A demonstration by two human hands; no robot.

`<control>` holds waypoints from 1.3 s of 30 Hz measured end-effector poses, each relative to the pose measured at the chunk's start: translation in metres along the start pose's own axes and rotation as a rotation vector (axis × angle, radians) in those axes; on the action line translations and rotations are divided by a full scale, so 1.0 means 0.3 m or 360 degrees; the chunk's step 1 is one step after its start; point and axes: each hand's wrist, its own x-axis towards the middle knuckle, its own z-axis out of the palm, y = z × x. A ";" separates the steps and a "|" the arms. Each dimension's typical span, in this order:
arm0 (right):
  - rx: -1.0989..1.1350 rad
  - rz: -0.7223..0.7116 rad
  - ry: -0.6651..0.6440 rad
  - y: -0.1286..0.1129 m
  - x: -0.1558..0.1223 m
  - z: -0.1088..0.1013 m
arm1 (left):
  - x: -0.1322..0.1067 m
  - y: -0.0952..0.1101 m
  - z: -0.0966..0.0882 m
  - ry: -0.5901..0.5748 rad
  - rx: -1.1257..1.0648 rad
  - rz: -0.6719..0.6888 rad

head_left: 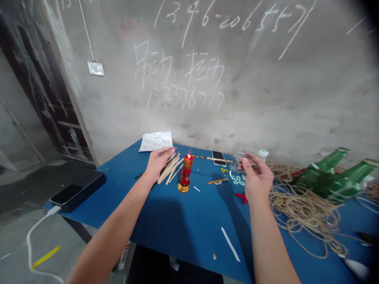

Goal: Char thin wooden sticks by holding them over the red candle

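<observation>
My right hand point(258, 173) pinches a thin wooden stick point(209, 158) near its right end. The stick lies almost level, with dark scorch marks along it, and its left end is at the flame of a lit red candle point(186, 170) on a gold base. To the candle's left, my left hand point(160, 161) has thumb and fingers pressed together; what they hold, if anything, I cannot make out. Beside and partly behind that hand lies a bundle of pale wooden sticks point(170, 170), some with dark ends.
On the blue table point(118, 189) are papers point(156, 141), a phone point(218, 158), a clear glass point(237, 162), a bamboo strip point(217, 181) and a black box point(78, 189). Coiled cord point(304, 217) and green bottles point(328, 169) crowd the right. A grey wall stands behind.
</observation>
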 end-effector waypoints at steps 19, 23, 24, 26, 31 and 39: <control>0.0050 -0.0004 0.0013 0.001 0.012 -0.014 | 0.009 -0.004 0.000 0.0033 0.0031 0.0023; 0.0135 0.0034 0.0021 0.001 0.013 -0.019 | 0.009 -0.005 -0.003 0.0040 0.0066 0.0020; 0.0152 0.0054 0.0019 0.000 0.014 -0.019 | 0.010 -0.007 -0.006 0.0035 0.0079 0.0021; 0.0193 0.0101 0.0013 -0.003 0.013 -0.020 | 0.013 -0.012 -0.013 0.0020 0.0101 0.0034; 0.0337 0.0259 0.0075 -0.013 0.008 -0.010 | 0.022 -0.020 -0.024 -0.0027 0.0122 0.0081; 0.0435 0.0585 0.0289 -0.010 -0.003 0.004 | 0.024 -0.027 -0.028 -0.0042 0.0144 0.0103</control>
